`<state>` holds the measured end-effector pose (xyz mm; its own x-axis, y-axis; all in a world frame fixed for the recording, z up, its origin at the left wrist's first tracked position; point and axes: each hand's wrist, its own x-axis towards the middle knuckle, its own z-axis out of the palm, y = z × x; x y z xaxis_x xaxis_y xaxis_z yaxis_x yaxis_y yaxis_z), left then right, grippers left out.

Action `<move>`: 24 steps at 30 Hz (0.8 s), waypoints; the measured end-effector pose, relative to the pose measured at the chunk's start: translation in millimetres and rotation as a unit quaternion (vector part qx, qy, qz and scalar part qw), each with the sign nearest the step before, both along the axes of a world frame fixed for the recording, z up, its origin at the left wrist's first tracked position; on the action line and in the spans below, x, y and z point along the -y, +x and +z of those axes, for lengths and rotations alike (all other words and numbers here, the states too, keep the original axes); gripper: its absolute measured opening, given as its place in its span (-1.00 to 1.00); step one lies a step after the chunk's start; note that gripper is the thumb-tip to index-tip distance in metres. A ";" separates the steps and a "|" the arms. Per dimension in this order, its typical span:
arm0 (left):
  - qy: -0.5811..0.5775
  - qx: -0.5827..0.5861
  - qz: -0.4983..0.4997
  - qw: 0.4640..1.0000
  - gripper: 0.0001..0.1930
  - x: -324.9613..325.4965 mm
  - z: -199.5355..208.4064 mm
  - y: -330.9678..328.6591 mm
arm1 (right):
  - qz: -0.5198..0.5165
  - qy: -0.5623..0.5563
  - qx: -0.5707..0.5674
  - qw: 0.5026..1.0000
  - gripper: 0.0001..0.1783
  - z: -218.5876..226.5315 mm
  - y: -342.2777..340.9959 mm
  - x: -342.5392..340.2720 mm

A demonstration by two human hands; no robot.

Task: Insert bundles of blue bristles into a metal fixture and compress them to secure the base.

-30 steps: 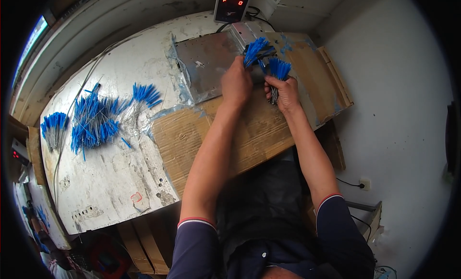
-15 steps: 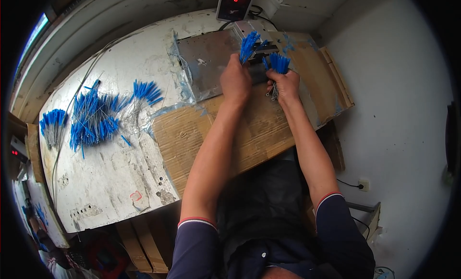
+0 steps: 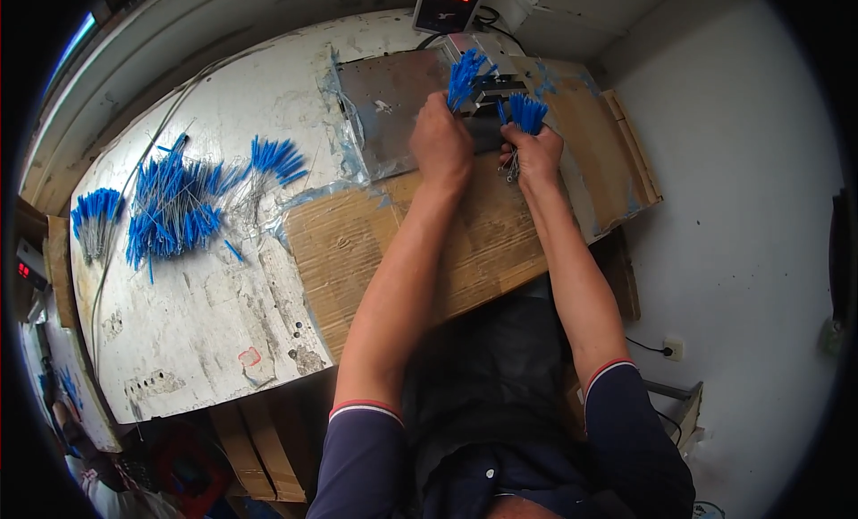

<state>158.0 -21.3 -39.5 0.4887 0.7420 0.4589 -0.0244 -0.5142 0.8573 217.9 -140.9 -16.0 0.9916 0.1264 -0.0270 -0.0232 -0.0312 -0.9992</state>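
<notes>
My left hand (image 3: pixel 441 143) is closed around a bunch of wire brushes with blue bristles (image 3: pixel 466 77), whose heads stick up above the fist. To its right, my right hand (image 3: pixel 538 154) grips a second bunch of blue wire brushes (image 3: pixel 527 114), bristles up, with looped wire ends hanging below the fingers. Both hands are at the near side of a small metal device (image 3: pixel 497 93), partly hidden behind the bunches. One blue brush stands a little apart from the right bunch, between the hands.
A large pile of blue wire brushes (image 3: pixel 174 206) lies on the white worktable (image 3: pixel 210 340), with smaller bunches either side. Cardboard (image 3: pixel 357 260) and a metal plate (image 3: pixel 393 117) cover the table nearer me. A red digital display (image 3: pixel 450 5) stands at the back; a wall (image 3: pixel 742 206) rises at right.
The view has shifted slightly. My hands stay near the device, each still holding its bunch. The digits on the red display have changed.
</notes>
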 end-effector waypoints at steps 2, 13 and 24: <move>0.063 -0.014 0.057 0.996 -0.83 0.6 0.7 0.1 | -0.002 0.005 -0.002 1.000 -0.89 -0.3 -0.5 -0.1; 0.154 -0.100 -0.042 0.982 -0.86 -0.4 -3.1 -0.2 | 0.026 0.095 -0.023 0.995 -0.89 0.4 -3.6 10.1; 0.243 -0.140 -0.039 0.959 -0.86 4.6 -0.3 -3.3 | 0.021 0.103 0.006 0.994 -0.85 -6.3 -8.7 16.8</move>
